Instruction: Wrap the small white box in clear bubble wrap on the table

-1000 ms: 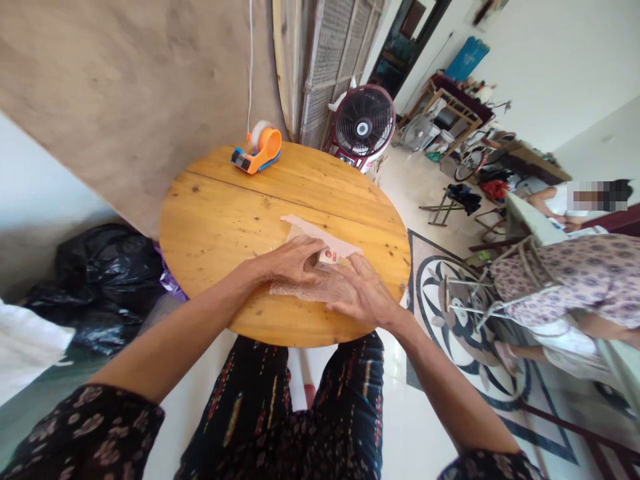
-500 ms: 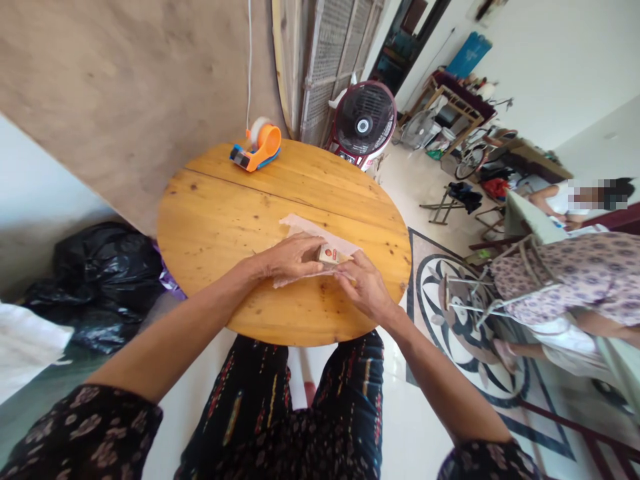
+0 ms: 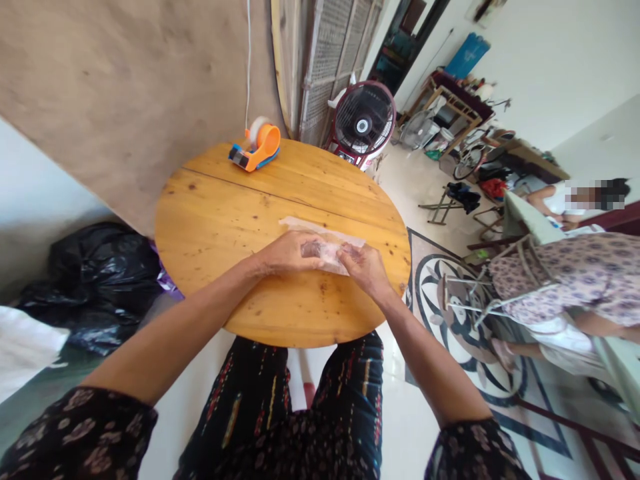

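Left grip (image 3: 290, 252) and right grip (image 3: 368, 267) clasp the plastic wrap (image 3: 330, 256) — it lies between them.

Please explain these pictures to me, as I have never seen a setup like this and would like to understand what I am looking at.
There is no machine here: a person is working with two bare hands. Every picture comes from one camera worn on that person's head, looking forward and down, so the arms reach away from you.

On the round wooden table, the left hand and right hand hold a piece of clear plastic wrap between them; what is inside it cannot be made out now. Near the far edge sits an orange tape dispenser. A fan stands beyond the table.
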### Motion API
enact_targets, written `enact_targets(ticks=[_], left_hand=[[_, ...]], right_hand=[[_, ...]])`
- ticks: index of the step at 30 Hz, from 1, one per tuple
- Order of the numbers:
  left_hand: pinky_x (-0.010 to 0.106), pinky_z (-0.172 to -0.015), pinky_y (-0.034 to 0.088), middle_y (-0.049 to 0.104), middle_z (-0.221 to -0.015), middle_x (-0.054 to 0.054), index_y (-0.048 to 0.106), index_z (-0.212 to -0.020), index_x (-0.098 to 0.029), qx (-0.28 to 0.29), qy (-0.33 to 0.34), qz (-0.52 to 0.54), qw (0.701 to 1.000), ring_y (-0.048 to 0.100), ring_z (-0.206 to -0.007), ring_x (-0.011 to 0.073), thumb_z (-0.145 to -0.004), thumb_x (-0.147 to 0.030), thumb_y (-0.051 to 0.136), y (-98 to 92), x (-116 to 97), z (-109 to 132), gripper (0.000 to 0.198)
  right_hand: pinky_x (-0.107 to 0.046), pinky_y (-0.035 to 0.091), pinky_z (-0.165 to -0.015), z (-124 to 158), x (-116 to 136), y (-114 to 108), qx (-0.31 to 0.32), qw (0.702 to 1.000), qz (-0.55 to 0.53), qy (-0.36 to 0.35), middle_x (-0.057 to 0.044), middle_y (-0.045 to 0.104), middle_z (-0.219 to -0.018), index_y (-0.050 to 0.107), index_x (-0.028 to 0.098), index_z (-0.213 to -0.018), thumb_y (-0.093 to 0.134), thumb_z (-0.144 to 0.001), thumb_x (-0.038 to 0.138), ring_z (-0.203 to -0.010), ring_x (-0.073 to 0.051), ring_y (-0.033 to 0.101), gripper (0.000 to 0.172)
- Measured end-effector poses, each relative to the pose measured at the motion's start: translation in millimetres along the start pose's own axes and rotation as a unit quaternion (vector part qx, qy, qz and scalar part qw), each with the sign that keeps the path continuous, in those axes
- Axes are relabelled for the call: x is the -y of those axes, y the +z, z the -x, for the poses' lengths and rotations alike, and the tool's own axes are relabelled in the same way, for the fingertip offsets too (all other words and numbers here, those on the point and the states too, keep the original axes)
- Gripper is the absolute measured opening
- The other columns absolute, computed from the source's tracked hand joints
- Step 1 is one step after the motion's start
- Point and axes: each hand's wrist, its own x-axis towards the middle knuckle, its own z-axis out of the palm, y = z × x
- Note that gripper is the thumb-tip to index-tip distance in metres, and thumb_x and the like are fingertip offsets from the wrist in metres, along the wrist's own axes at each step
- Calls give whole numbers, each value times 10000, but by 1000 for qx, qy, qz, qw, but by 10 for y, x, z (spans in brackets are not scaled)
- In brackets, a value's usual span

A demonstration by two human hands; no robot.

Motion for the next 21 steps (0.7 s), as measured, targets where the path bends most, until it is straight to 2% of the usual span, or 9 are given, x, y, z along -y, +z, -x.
enact_targets(ticks=[4,7,9,11,13,15,19,21], left_hand=[[294,-722,486,686,-815,19,665,-847,-157,-43,-33,-6,999,620,-779,184,-784,-350,551,71,18,-12,232],[261,-645,456,639,-723,0,632,-752,-158,-51,-42,-7,998,586,-699,156,-775,-346,549,79,42,-17,207],[266,-679,465,646,-752,5,631,-760,-167,-38,-29,-7,999,599,-730,162,-766,-346,566,73,60,-17,190],[293,-772,478,667,-828,21,642,-794,-182,-13,-3,0,1000,624,-841,189,-760,-336,581,64,71,-15,169],[322,-866,468,675,-939,44,649,-790,-192,8,24,10,1000,617,-979,220,-749,-333,599,51,70,-11,154],[336,-898,462,661,-1021,59,657,-750,-190,39,35,15,999,601,-1032,234,-742,-336,613,29,57,-5,153],[347,-873,476,651,-1099,65,677,-695,-179,105,25,53,993,609,-1003,243,-768,-406,618,-38,36,10,245],[360,-890,472,650,-1153,79,675,-680,-168,115,25,108,987,606,-1028,259,-820,-487,567,-65,49,16,365]], right_hand=[[-268,490,-660,-29,-25,29,-4,1000,-14,8,-28,700,-711,705,176,-797,577,-831,390,-677,-176,648,251],[-312,516,-731,-12,-10,-7,2,999,-50,12,-39,730,-830,718,183,-899,613,-808,408,-797,-221,676,265],[-356,516,-840,4,10,-67,30,995,-95,2,-42,739,-936,722,198,-987,601,-828,451,-952,-256,674,323],[-381,509,-893,1,23,-141,62,988,-140,8,-48,739,-957,735,201,-952,534,-872,511,-1006,-263,666,378],[-380,535,-845,-35,15,-211,86,979,-182,37,-70,736,-935,737,181,-853,444,-909,561,-953,-255,682,483],[-359,557,-767,-98,-11,-260,104,969,-218,51,-85,730,-923,723,160,-829,448,-904,570,-879,-237,695,499],[-329,535,-820,-200,-27,-293,177,958,-222,-38,-58,707,-1058,691,197,-1064,614,-838,426,-938,-199,676,331],[-324,516,-842,-192,10,-283,200,962,-168,-78,-48,682,-1148,644,237,-1185,671,-797,354,-1004,-205,650,406]])
